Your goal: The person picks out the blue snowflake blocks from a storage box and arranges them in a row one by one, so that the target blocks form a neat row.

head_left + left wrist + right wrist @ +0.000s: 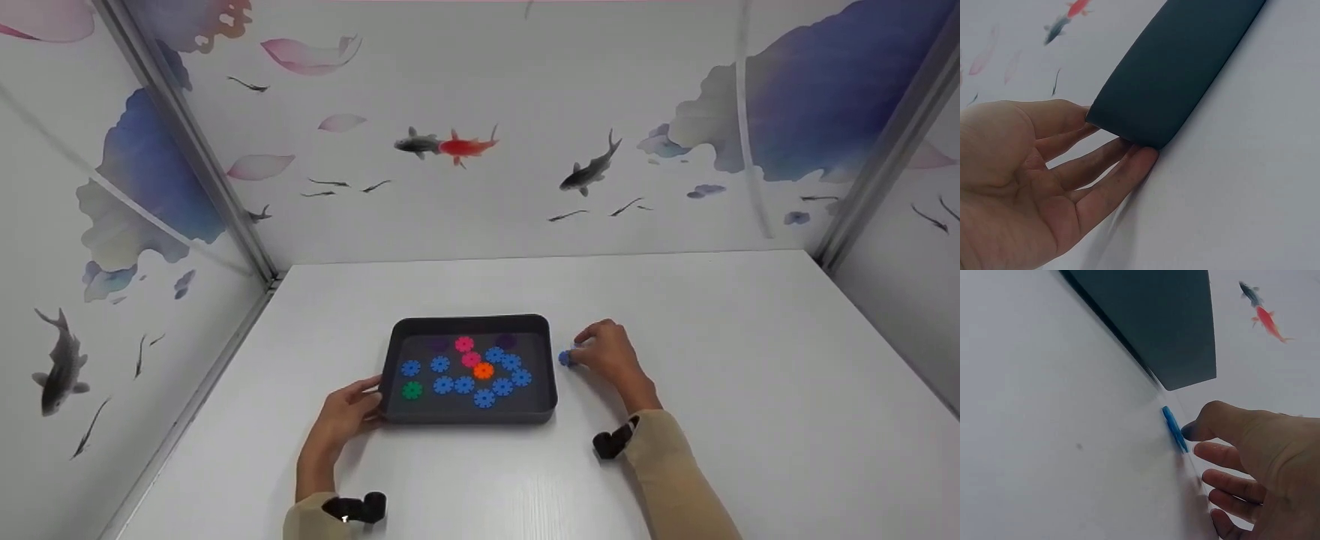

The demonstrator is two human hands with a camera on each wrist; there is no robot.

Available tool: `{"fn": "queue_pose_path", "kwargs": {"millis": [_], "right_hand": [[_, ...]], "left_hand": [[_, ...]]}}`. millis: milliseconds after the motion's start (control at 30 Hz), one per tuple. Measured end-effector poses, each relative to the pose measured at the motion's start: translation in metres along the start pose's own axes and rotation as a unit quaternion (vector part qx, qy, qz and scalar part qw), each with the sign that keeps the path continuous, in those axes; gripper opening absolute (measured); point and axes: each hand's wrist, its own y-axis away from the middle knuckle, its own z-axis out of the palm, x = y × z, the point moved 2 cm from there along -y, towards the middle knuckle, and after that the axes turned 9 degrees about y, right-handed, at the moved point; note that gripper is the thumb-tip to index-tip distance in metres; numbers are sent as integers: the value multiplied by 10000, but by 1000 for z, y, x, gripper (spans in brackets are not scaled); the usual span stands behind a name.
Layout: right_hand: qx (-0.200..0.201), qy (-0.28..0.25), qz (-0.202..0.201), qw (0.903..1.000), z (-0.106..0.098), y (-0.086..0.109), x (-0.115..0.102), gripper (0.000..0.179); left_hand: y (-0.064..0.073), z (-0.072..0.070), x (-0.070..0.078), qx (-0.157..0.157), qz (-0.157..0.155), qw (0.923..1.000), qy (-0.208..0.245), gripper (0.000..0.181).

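Note:
My left hand [347,411] is at the left side of a dark rectangular tray [471,417], its fairly straight fingers touching the outer wall [1145,107]. Inside the tray lie notched plastic snowflake discs: several blue ones [443,385], pink ones [464,343], an orange one [484,370], a green one [412,390] and dark purple ones [506,341]. Just past the tray's right side, my right hand [611,355] pinches a blue snowflake disc [565,358] close over the table. The right wrist view shows this disc [1174,429] edge-on at the thumb tip, the other fingers loosely bent.
The tray stands on a white table [480,480]. White panels with painted fish and petals [450,217] rise along its back and sides, with metal posts [892,142] at the corners. Each wrist wears a black camera strap [360,510].

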Motion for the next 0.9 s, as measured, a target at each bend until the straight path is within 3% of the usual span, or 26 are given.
{"fn": "queue_pose_path", "kwargs": {"millis": [133,433,900], "right_hand": [[-71,136,-185,9997,-1,1,0,33],[-654,91,-434,9969,-6,2,-1,31],[-611,-117,-434,9971,-7,1,3,26]], "left_hand": [[0,0,0,7,2,10000,-20,44],[1,1,0,57,-44,10000,-1,43],[0,0,0,29,-59,9999,93,42]]}}
